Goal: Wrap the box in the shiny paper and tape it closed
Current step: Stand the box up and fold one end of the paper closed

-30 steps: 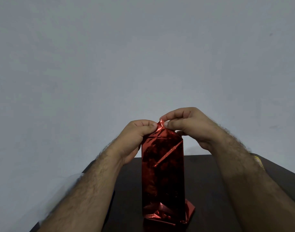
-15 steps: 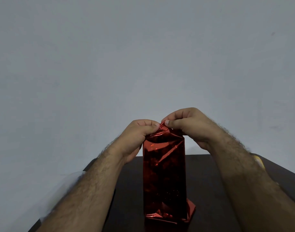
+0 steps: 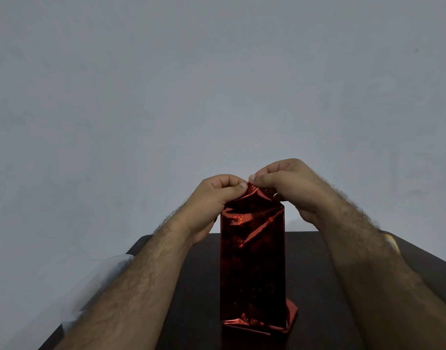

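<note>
Upright on the dark bench [image 3: 318, 274] stands the box [image 3: 252, 261], already sheathed in red shiny paper [image 3: 252, 218]. Both hands pinch the gathered paper at its top: left hand [image 3: 214, 198] on the near-left fold, right hand [image 3: 292, 188] beside it, thumbs almost touching. I'd judge the foil thin, slick and crease-prone, the box stiff beneath; hold at folded edges, not the faces, since loose flaps at the base look springy
</note>
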The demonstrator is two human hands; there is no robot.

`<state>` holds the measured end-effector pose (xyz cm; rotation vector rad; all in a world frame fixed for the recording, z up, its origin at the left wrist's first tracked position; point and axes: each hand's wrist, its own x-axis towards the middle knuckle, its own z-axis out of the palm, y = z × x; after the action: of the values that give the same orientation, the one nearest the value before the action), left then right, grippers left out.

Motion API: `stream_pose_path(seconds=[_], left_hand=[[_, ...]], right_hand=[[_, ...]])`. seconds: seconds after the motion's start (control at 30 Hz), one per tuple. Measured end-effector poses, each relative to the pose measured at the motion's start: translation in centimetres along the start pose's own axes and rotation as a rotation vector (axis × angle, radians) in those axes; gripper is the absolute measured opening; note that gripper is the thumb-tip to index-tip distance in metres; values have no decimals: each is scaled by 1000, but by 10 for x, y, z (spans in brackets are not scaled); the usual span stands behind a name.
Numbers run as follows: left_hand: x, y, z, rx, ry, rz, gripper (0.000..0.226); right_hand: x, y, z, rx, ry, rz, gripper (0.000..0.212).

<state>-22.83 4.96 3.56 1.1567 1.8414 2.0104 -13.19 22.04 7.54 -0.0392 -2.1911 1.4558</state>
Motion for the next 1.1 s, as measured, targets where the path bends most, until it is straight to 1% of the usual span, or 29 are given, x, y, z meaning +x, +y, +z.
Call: stream_pose_path(seconds=[0.1, 0.23, 0.33, 0.47, 0.63, 0.8, 0.97, 1.07, 1.1], left_hand=[[-3, 1, 1, -17, 12, -33, 59], [-4, -9, -1, -20, -53, -104, 74], [-2, -16, -5, -11, -87, -41, 95], [-5, -16, -4, 72, -143, 31, 107], [-7, -19, 1, 89, -178, 90, 113], [-7, -21, -1, 78, -169, 113, 113], [-7, -21, -2, 103, -163, 116, 100], [-7, -21, -1, 114, -164, 116, 93], [-7, -21, -1, 114, -169, 116, 91]], right_hand=[[0, -2, -3, -7, 7, 25, 18], [1, -3, -4, 28, 54, 95, 14], [2, -3, -7, -26, 73, 102, 13], [1, -2, -10, -113, 60, 72, 8], [3, 8, -14, -194, 16, 134, 9], [5, 13, -9, -194, 11, 125, 12], [3, 13, -8, -210, 12, 110, 13], [5, 14, -12, -188, -6, 140, 13], [5, 15, -13, -166, -19, 146, 16]])
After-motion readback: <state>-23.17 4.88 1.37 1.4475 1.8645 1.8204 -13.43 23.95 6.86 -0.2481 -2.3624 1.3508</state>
